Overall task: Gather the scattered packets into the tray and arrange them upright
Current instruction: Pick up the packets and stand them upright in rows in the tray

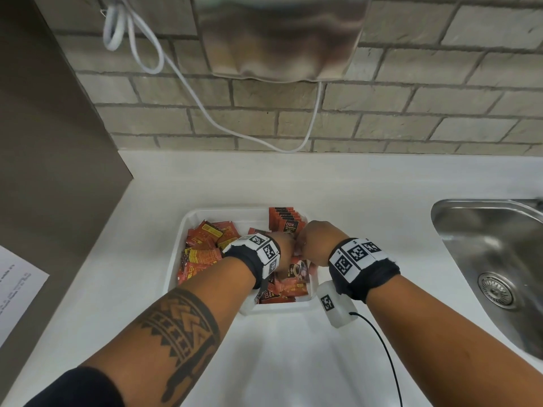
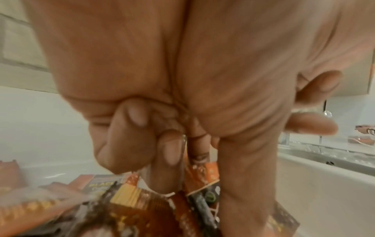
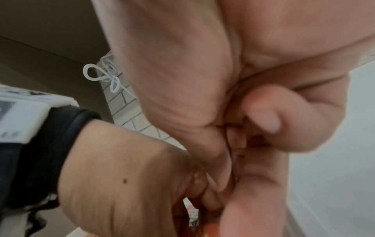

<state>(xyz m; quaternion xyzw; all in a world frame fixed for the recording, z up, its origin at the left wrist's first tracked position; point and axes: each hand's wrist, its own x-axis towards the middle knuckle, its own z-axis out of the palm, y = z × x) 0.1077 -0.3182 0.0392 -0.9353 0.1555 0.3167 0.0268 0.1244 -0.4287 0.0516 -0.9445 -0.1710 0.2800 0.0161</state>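
A white tray (image 1: 223, 211) sits on the white counter. At its back right corner a row of red-orange packets (image 1: 286, 220) stands upright. Loose packets (image 1: 202, 248) lie flat in a heap along the left side and the front. Both hands meet over the middle of the tray. My left hand (image 1: 286, 248) curls its fingers and thumb round a small bunch of packets (image 2: 202, 174), as the left wrist view shows. My right hand (image 1: 313, 240) presses against it with fingers curled (image 3: 270, 115). An orange packet edge (image 3: 209, 229) shows below them. Most of that grip is hidden.
A steel sink (image 1: 484, 259) is set into the counter on the right. A paper sheet (image 1: 17, 286) lies at the left edge beside a brown panel (image 1: 44, 142). A white cord (image 1: 205, 113) hangs on the brick wall under a steel appliance (image 1: 279, 33).
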